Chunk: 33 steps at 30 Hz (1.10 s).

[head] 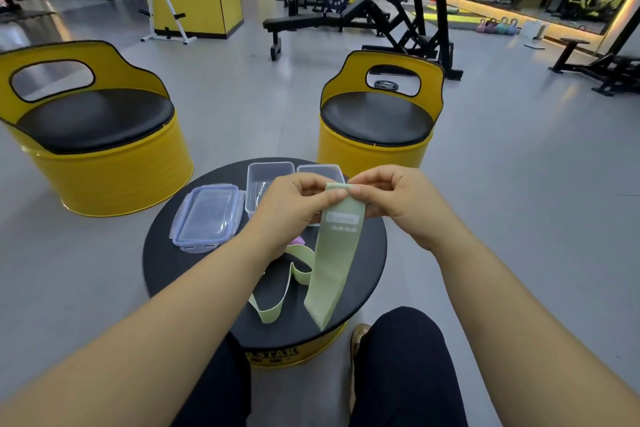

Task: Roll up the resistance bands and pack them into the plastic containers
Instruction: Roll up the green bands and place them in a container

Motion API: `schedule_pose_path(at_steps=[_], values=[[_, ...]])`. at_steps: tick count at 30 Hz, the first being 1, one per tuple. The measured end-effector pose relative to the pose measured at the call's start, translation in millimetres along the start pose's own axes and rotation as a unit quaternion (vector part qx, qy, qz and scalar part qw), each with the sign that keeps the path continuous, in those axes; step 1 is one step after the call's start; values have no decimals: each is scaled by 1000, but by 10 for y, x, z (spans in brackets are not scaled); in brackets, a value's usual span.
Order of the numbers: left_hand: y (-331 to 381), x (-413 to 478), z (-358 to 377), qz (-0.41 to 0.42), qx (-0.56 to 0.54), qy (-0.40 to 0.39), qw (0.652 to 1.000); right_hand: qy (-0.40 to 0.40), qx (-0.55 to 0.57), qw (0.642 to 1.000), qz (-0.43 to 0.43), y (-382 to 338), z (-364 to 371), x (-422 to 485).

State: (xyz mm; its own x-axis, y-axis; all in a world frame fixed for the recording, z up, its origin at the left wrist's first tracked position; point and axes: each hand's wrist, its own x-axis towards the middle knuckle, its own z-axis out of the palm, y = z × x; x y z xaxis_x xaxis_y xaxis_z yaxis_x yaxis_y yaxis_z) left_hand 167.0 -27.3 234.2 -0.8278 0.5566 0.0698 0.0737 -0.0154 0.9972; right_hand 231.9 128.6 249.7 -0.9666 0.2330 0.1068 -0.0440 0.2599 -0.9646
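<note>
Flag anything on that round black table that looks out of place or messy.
Nothing is damaged or spilled. The only untidy thing is a pale green resistance band lying in loose, twisted loops near the round black table's front edge, still unrolled.

Both hands (341,199) pinching green band (334,263) top, above round table (370,253)

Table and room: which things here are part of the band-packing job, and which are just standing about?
Part of the job:
- green band held by left hand and right hand
- second green band
- pink band, mostly hidden
- open boxes
- lids

Just standing about:
- yellow seats
- weight bench
- kettlebells
</note>
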Motion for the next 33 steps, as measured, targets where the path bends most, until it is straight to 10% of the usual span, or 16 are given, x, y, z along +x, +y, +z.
schedule_pose_path(at_steps=[33], values=[[318,45,-108,125,139,21,982,21,3,994,-111,-134,48,45]])
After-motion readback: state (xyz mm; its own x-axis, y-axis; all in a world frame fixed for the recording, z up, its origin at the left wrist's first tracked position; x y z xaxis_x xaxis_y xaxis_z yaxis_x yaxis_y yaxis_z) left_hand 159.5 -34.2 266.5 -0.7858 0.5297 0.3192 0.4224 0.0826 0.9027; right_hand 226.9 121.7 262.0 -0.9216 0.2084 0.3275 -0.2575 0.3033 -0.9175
